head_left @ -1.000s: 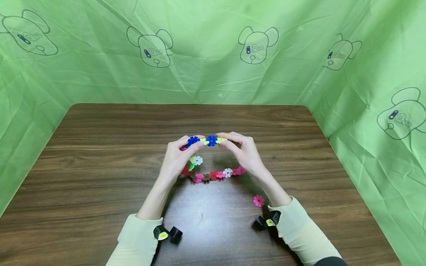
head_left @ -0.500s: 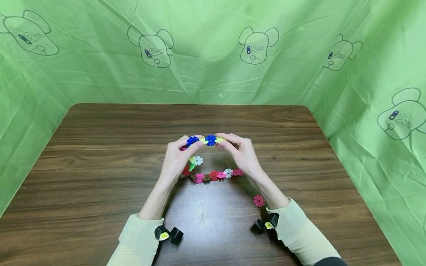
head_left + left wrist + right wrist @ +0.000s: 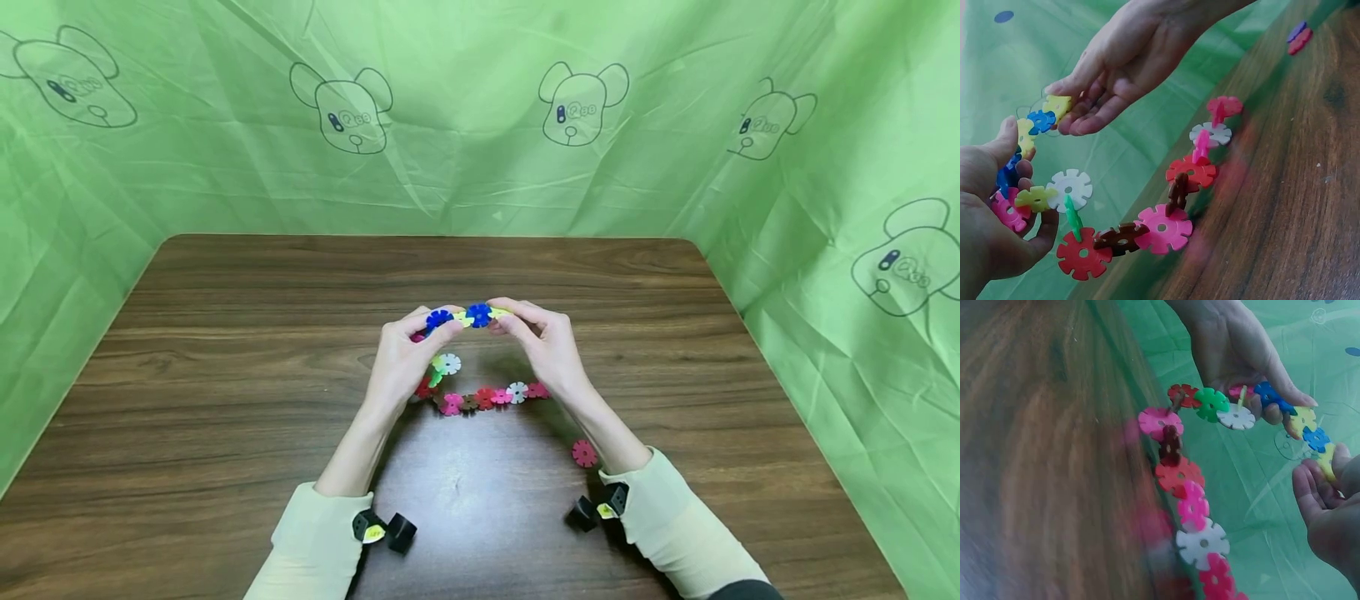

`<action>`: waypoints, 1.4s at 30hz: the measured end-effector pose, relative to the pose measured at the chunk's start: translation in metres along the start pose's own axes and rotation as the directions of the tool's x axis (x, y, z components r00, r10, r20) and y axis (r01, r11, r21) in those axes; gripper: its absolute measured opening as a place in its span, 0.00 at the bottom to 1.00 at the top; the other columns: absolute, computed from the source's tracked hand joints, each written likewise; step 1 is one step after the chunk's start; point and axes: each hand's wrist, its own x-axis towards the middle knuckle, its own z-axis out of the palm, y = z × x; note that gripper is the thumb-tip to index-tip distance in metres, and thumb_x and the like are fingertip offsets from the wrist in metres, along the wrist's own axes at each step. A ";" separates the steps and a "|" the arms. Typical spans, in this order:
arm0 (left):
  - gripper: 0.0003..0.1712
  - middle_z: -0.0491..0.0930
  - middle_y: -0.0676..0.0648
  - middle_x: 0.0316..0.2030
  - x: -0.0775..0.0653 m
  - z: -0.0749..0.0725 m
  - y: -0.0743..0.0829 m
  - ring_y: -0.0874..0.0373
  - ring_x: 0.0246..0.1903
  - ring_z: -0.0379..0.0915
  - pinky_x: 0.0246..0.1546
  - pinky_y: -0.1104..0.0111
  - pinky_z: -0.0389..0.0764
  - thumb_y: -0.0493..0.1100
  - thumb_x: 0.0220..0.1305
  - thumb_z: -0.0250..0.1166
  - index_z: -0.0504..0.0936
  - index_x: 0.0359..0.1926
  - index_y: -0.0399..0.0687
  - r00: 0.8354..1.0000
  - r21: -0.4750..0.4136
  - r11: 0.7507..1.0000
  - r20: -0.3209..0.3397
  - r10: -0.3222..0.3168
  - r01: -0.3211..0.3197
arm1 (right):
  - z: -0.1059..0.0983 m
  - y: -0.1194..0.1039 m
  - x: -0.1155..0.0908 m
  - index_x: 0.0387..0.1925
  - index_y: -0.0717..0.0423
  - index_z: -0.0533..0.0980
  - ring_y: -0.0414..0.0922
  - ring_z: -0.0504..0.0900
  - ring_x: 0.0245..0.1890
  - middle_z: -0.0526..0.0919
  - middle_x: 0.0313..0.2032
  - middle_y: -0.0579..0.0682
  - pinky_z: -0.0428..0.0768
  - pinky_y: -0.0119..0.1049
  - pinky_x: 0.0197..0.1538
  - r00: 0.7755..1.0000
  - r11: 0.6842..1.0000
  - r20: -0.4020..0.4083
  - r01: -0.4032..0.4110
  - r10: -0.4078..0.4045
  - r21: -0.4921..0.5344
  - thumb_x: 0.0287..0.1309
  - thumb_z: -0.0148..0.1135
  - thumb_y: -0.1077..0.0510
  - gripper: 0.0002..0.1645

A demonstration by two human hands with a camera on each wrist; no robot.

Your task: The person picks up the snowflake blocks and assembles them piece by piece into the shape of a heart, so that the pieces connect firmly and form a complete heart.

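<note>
A chain of interlocking notched plastic discs [image 3: 484, 398] in pink, brown, red, white, green, yellow and blue hangs from both hands in a curve. My left hand [image 3: 401, 358] pinches its upper stretch between thumb and fingers, at a yellow disc [image 3: 1025, 136] beside a blue one. The thumb and fingers of my right hand [image 3: 553, 350] grip the yellow end disc [image 3: 1057, 107]. Between the hands a blue disc [image 3: 478, 315] shows, joined to yellow on either side. The fingers partly cover both yellow discs. A white disc [image 3: 1069, 190] hangs beside the left fingers.
One loose pink disc [image 3: 584, 453] lies on the brown wooden table [image 3: 225, 400], near the right forearm. Black wrist cameras [image 3: 401, 533] stick out from both cuffs. A green printed curtain [image 3: 465, 183] stands behind the table and along its sides.
Both hands and the held part of the chain shift very slightly, ending a touch to the right. Their grip looks the same, and the loose pink disc stays in place.
</note>
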 end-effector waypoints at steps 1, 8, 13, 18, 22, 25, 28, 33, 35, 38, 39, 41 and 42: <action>0.15 0.76 0.56 0.29 0.000 0.000 0.000 0.62 0.30 0.63 0.27 0.72 0.65 0.58 0.63 0.73 0.91 0.45 0.58 1.000 -0.002 1.000 0.000 -0.002 0.002 | -0.001 -0.001 0.000 0.55 0.55 0.84 0.60 0.88 0.45 0.88 0.43 0.60 0.86 0.38 0.54 1.000 1.000 0.000 -0.001 0.001 -0.009 0.72 0.61 0.57 0.15; 0.14 0.78 0.56 0.31 0.000 0.000 -0.001 0.63 0.30 0.66 0.27 0.73 0.66 0.56 0.64 0.73 0.91 0.46 0.57 1.000 0.016 1.000 -0.001 0.019 -0.019 | -0.003 0.000 0.001 0.55 0.52 0.84 0.50 0.89 0.44 0.89 0.44 0.57 0.86 0.40 0.54 1.000 0.997 0.020 -0.005 0.007 -0.082 0.72 0.61 0.56 0.15; 0.14 0.78 0.56 0.31 0.001 0.000 0.000 0.62 0.30 0.65 0.26 0.73 0.66 0.56 0.63 0.73 0.91 0.46 0.58 1.000 0.021 1.000 -0.009 0.021 -0.020 | -0.003 0.002 0.000 0.55 0.52 0.85 0.51 0.89 0.44 0.89 0.44 0.56 0.86 0.41 0.54 1.000 0.995 0.023 0.013 -0.011 -0.097 0.72 0.61 0.57 0.15; 0.15 0.78 0.54 0.31 0.001 0.000 0.000 0.61 0.30 0.65 0.27 0.73 0.64 0.58 0.63 0.73 0.91 0.45 0.59 1.000 0.016 1.000 -0.010 0.010 -0.010 | 0.000 0.002 -0.001 0.54 0.53 0.85 0.57 0.89 0.45 0.88 0.44 0.57 0.86 0.42 0.54 1.000 0.998 0.008 0.029 -0.028 -0.064 0.72 0.60 0.57 0.15; 0.15 0.78 0.54 0.31 0.000 0.001 0.000 0.62 0.29 0.64 0.26 0.73 0.65 0.58 0.63 0.73 0.91 0.46 0.58 1.000 0.000 1.000 -0.010 0.005 -0.005 | 0.002 0.003 -0.002 0.54 0.54 0.85 0.58 0.88 0.45 0.88 0.44 0.57 0.86 0.46 0.54 1.000 0.998 0.006 0.027 -0.027 -0.057 0.72 0.60 0.57 0.14; 0.15 0.78 0.55 0.31 0.000 0.000 0.001 0.63 0.29 0.64 0.26 0.73 0.66 0.57 0.63 0.73 0.91 0.46 0.58 1.000 -0.003 1.000 -0.012 0.009 -0.009 | 0.004 0.004 -0.002 0.54 0.54 0.85 0.59 0.88 0.46 0.88 0.44 0.58 0.86 0.47 0.54 1.000 0.998 0.000 0.018 -0.018 -0.055 0.72 0.61 0.58 0.14; 0.15 0.78 0.55 0.31 -0.001 0.000 0.001 0.64 0.27 0.65 0.24 0.73 0.66 0.57 0.63 0.73 0.91 0.46 0.58 1.000 -0.002 1.000 -0.017 0.011 -0.011 | 0.006 0.005 -0.002 0.54 0.54 0.85 0.58 0.88 0.45 0.89 0.44 0.57 0.86 0.46 0.54 1.000 0.998 -0.012 0.020 -0.021 -0.064 0.71 0.61 0.57 0.14; 0.16 0.78 0.54 0.31 -0.001 0.000 0.001 0.63 0.24 0.64 0.20 0.73 0.66 0.59 0.63 0.73 0.91 0.47 0.59 1.000 0.002 1.000 -0.017 0.003 -0.003 | 0.009 0.005 -0.004 0.54 0.53 0.85 0.51 0.90 0.43 0.89 0.45 0.56 0.86 0.44 0.51 0.998 0.996 -0.058 0.019 -0.024 -0.085 0.71 0.62 0.56 0.14; 0.16 0.78 0.54 0.31 -0.001 0.001 0.001 0.63 0.25 0.65 0.21 0.73 0.66 0.59 0.63 0.73 0.91 0.46 0.59 1.000 0.003 1.000 -0.016 0.008 -0.008 | 0.011 0.005 -0.005 0.54 0.54 0.85 0.48 0.90 0.42 0.90 0.46 0.56 0.86 0.43 0.51 0.997 0.997 -0.079 0.015 -0.021 -0.074 0.70 0.63 0.56 0.15; 0.15 0.79 0.54 0.31 0.000 0.002 0.000 0.63 0.28 0.65 0.25 0.73 0.67 0.58 0.62 0.74 0.91 0.46 0.59 1.000 -0.004 1.000 -0.013 0.014 -0.014 | 0.011 0.005 -0.004 0.54 0.56 0.85 0.49 0.90 0.43 0.89 0.47 0.58 0.87 0.44 0.52 0.995 0.999 -0.095 0.017 -0.021 -0.040 0.70 0.63 0.58 0.15; 0.15 0.79 0.54 0.31 0.000 0.003 0.000 0.63 0.28 0.65 0.25 0.73 0.67 0.57 0.62 0.74 0.91 0.46 0.58 1.000 -0.009 1.000 -0.010 0.015 -0.015 | 0.011 0.005 -0.004 0.54 0.56 0.84 0.50 0.90 0.43 0.89 0.47 0.58 0.87 0.46 0.52 0.995 0.999 -0.095 0.019 -0.022 -0.034 0.70 0.63 0.58 0.15; 0.16 0.79 0.55 0.31 0.000 0.002 0.000 0.63 0.28 0.65 0.25 0.73 0.67 0.57 0.63 0.74 0.91 0.47 0.58 1.000 -0.018 1.000 -0.003 0.006 -0.006 | 0.011 0.004 -0.004 0.54 0.56 0.84 0.54 0.89 0.44 0.89 0.48 0.57 0.86 0.46 0.52 0.996 0.999 -0.087 0.021 -0.024 -0.031 0.70 0.64 0.58 0.15; 0.16 0.78 0.55 0.31 -0.001 0.001 0.001 0.63 0.27 0.65 0.24 0.73 0.67 0.57 0.63 0.74 0.91 0.47 0.58 1.000 -0.019 1.000 0.000 0.001 -0.001 | 0.011 0.004 -0.005 0.55 0.55 0.85 0.56 0.89 0.45 0.89 0.48 0.56 0.86 0.44 0.52 0.997 0.999 -0.079 0.022 -0.024 -0.031 0.70 0.64 0.57 0.15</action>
